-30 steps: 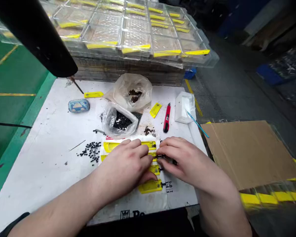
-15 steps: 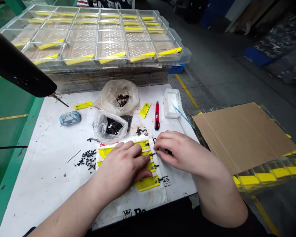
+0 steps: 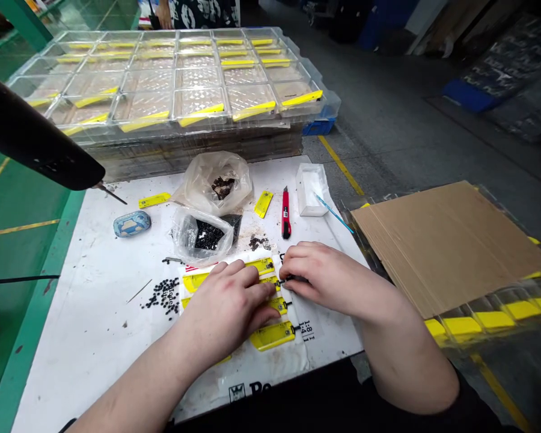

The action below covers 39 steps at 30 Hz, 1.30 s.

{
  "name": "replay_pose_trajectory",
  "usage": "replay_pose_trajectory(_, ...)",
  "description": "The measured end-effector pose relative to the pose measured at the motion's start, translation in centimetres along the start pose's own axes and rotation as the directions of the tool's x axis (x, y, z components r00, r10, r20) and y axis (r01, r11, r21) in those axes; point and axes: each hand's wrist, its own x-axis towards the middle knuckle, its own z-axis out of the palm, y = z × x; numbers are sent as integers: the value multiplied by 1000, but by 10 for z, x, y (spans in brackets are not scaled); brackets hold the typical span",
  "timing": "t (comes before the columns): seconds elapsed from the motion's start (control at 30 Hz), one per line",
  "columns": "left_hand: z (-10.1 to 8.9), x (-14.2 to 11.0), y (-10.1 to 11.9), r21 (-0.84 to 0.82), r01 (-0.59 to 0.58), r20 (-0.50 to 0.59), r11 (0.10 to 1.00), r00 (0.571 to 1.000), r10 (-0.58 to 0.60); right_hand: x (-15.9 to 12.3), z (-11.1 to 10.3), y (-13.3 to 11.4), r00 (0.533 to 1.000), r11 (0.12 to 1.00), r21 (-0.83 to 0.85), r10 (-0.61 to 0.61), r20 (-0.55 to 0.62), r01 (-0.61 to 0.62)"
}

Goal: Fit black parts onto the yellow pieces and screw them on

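My left hand [image 3: 232, 297] lies over a row of yellow plastic pieces [image 3: 274, 335], its fingers bent and covering much of them. Its index finger and thumb hold down one yellow piece at the right end. My right hand [image 3: 318, 270] is closed in a pinch on a small black part at that piece's right end; the fingers partly hide the part. Dark tabs stick out from the right ends of the neighbouring yellow pieces. Just beyond the hands are an open plastic bag of black parts [image 3: 207, 236] and a few loose brown bits [image 3: 256, 242].
Around the white tabletop [image 3: 85, 337] are a red utility knife [image 3: 285, 213], a white box [image 3: 313, 191], a blue tin [image 3: 132, 224] and small black parts [image 3: 165, 297]. An electric screwdriver [image 3: 40, 135] hangs at left. Behind stand clear trays [image 3: 175, 78]; cardboard [image 3: 451, 246] lies right.
The view has shifted slightly. The right fingers have moved a little closer to the end of the yellow piece; the left hand keeps its place on the pieces.
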Motion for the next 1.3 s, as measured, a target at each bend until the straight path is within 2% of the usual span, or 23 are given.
replay_pose_trajectory(0.23, -1, 1, 2, 19, 20, -2, 1000, 1000, -20, 4, 6, 4, 1000, 998, -55, -21, -12, 21)
replay_pose_trajectory(0.43, -3, 0, 2, 38, 21, 28, 999, 999, -22, 3, 6, 4, 999, 998, -47, -42, -17, 41)
replay_pose_trajectory(0.93, -5, 0, 4, 75, 1, 10, 997, 1000, -2, 5, 5, 3, 997, 997, -7, -73, -33, 73)
replay_pose_trajectory(1.17, 2, -3, 0, 84, -19, -33, 996, 999, 22, 6, 5, 6, 991, 993, 64, -94, -95, 100)
replay_pose_trajectory(1.3, 4, -4, -1, 85, -20, -43, 996, 999, 24, 4, 3, 8, 989, 997, 47, -57, -135, 64)
